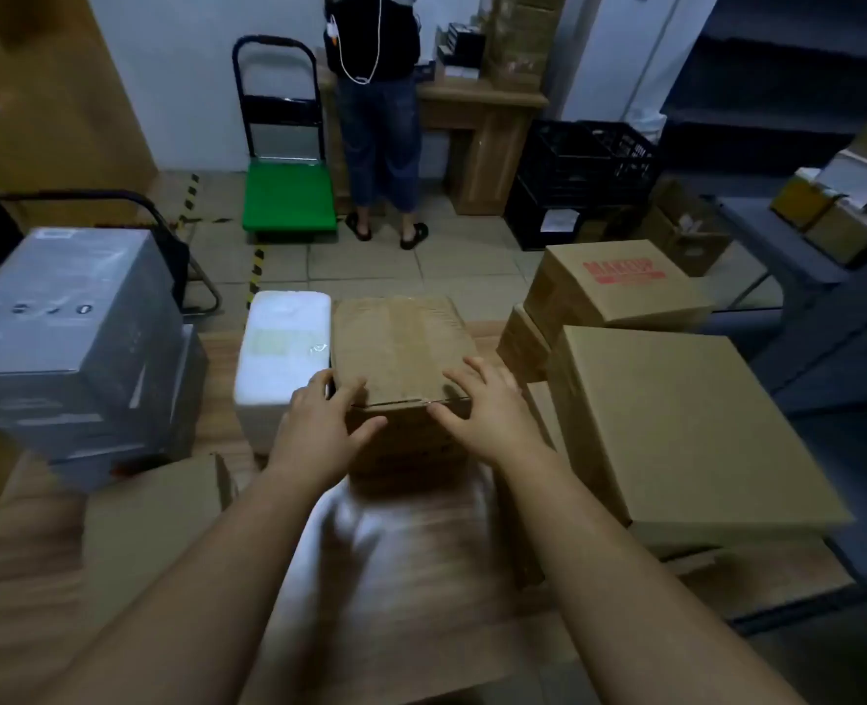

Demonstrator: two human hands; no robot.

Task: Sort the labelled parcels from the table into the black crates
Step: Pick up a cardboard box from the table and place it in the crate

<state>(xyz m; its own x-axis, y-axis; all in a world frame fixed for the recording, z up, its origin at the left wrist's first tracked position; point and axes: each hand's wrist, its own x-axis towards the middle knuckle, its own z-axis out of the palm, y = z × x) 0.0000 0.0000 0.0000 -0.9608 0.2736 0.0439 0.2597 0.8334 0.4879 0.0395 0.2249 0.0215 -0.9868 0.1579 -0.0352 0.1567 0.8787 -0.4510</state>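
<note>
A: From the head view, what do the grips have?

B: Both rest on the brown cardboard parcel (400, 348) in the middle of the wooden tabletop (421, 577). The left hand (322, 419) lies over its near-left corner, fingers spread and laid flat, thumb on the near face. The right hand (482, 407) lies over the near-right corner in the same way. Each grip is open and pressed against the box, not closed round anything.

A: And around the hands?

B: Just left of the left hand, touching the parcel's side, sits a white foam box (283, 353). Further left stands a stack of grey boxes (72, 338). Right of the right hand, a large plain carton (685, 429) lies near the parcel, and beyond it a carton with red print (619, 287).

A: The crates?

B: The black crates (578, 180) are stacked on the floor well beyond the right hand, beside a wooden desk (482, 124). Straight ahead of the hands a person in jeans and sandals (383, 139) stands by a green hand trolley (289, 195).
</note>
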